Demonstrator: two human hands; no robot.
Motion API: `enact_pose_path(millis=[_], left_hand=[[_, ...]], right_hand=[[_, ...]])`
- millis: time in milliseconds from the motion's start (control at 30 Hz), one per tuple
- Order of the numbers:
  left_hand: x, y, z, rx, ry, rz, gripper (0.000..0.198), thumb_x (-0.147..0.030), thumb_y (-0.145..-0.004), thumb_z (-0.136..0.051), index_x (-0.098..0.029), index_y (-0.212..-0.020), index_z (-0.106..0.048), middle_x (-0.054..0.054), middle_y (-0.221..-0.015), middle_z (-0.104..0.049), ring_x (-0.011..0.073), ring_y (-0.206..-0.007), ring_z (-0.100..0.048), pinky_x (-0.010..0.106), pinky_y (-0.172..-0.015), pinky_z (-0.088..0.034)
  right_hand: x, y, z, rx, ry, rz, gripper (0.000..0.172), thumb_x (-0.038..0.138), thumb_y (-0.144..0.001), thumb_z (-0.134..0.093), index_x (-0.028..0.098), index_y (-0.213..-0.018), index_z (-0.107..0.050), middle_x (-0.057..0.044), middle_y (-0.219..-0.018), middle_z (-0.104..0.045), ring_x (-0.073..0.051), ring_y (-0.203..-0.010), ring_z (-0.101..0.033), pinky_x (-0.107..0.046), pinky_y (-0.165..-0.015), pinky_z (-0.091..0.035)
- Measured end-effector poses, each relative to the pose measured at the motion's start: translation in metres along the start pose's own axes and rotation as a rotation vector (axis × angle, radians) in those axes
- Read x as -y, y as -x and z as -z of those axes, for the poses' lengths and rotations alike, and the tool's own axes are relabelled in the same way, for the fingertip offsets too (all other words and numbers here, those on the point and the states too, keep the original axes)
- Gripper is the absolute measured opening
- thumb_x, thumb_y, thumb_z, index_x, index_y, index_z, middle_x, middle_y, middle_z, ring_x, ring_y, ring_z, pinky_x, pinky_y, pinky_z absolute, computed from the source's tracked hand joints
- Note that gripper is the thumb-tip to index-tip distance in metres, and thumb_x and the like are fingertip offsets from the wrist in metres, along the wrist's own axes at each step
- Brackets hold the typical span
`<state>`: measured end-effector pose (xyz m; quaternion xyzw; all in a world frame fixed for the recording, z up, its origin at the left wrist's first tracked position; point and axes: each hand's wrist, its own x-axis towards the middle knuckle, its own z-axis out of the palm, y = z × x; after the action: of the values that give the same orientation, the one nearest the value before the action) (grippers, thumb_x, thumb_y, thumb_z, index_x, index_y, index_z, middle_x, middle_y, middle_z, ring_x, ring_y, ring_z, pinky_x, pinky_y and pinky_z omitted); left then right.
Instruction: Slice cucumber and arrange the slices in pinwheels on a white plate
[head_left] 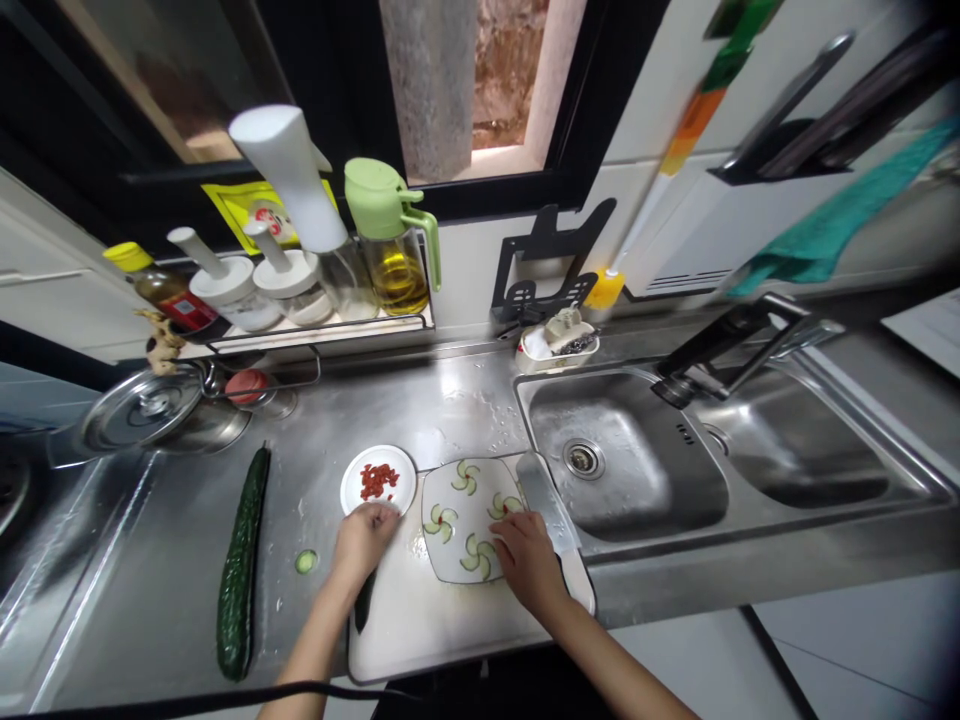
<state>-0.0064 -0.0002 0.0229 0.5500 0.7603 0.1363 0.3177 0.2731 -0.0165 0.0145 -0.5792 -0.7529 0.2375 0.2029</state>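
At the front edge of a small white dish (408, 481) of red berries is my left hand (366, 540), its fingers pinched together; whatever lies between the fingertips is too small to make out. My right hand (527, 560) rests over the right side of a squarish white plate (454, 561), fingers spread and touching near the pinwheels. Green cucumber slices (466, 477) form several pinwheels on the plate, some with a red centre. The plate stands on a white cutting board (442, 640).
A whole cucumber (242, 570) and a cucumber end piece (306, 561) lie left. A cleaver (546, 500) rests right of the plate, beside the double sink (630, 460). Behind are a condiment shelf (322, 335), an oil jug (394, 240) and a lidded pot (154, 410).
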Motion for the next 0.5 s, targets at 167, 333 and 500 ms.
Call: enact_pose_path(millis=[167,333,500], left_hand=[[-0.025,0.021,-0.031,0.054,0.103,-0.171,0.025,-0.033,-0.08,-0.052,-0.017,-0.063,-0.064,0.001,-0.064,-0.06,0.0126,-0.063,-0.054,0.022,-0.063,-0.041],[-0.046,0.042,-0.067,0.109,0.232,-0.289,0.022,-0.029,-0.081,-0.054,-0.019,-0.066,-0.065,0.003,-0.07,-0.062,0.0133,-0.069,-0.059,0.023,-0.067,-0.045],[-0.05,0.053,-0.089,0.06,0.142,-0.358,0.017,-0.023,-0.082,-0.055,-0.02,-0.07,-0.066,0.003,-0.072,-0.063,0.0157,-0.075,-0.06,0.026,-0.071,-0.045]], right_hand=[[0.002,0.003,0.0,0.013,0.02,-0.005,0.021,0.009,-0.08,-0.052,0.02,-0.089,-0.068,-0.007,-0.086,-0.061,-0.023,-0.089,-0.05,-0.035,-0.08,-0.042],[0.003,0.008,-0.003,0.039,0.026,-0.005,0.02,0.011,-0.082,-0.052,0.019,-0.089,-0.068,-0.007,-0.083,-0.061,-0.022,-0.087,-0.05,-0.035,-0.08,-0.041],[0.004,0.017,-0.006,0.076,-0.001,-0.01,0.018,0.01,-0.08,-0.055,0.02,-0.088,-0.067,-0.006,-0.084,-0.061,-0.022,-0.088,-0.05,-0.034,-0.08,-0.04]])
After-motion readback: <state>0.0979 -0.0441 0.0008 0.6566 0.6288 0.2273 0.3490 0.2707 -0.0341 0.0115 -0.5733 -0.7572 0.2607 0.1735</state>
